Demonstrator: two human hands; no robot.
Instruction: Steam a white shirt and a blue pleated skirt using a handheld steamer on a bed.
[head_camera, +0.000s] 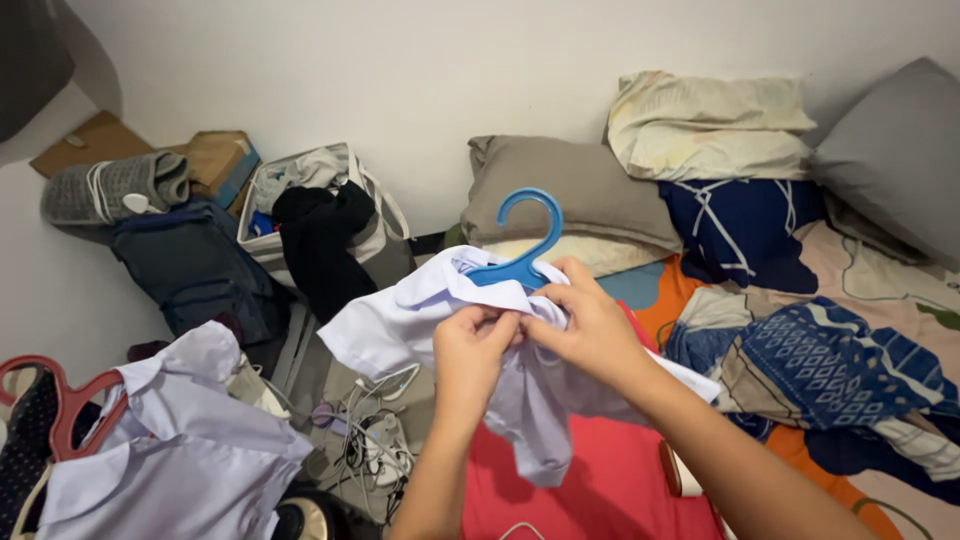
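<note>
Both hands pinched tight at the collar of the white shirt (520, 350), left hand (472, 355) and right hand (590, 325) closed on the fabric just under the blue hanger (522, 245); risk here, I'd say, is the hanger tilting and a shoulder sliding off. The shirt's pale, creased, hanging limp above the red sheet (590, 480).

head cam | looks down and forward | close over hands (530, 345) | bed (880, 280) beyond
</note>
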